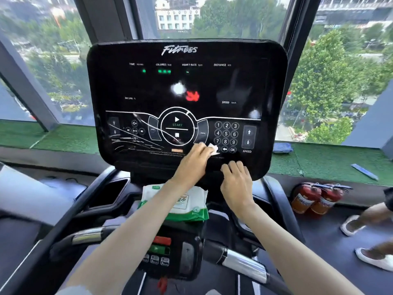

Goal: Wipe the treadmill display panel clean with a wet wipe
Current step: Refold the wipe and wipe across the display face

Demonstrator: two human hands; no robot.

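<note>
We are watching the left hand (195,161) bunching the wipe (213,150) under curled fingers and pressing it on the panel (187,50), low and right of centre, just left of the keypad (226,134); a wad is likely giving firmer pressure than a flat sheet. The right hand (236,184) is holding nothing; its loosely bent fingers are resting on the panel's near rim, which we are reading as bracing the panel against the push. The pack (187,202) is lying on the console just below the panel, near both hands, presumably handy for a fresh sheet. Pale streaks (127,141) are showing on the panel's lower left; we are judging that part unfinished. We are counting: one panel; one wipe in use; one pack; two hands; two extinguishers (305,198) standing on the right.
</note>
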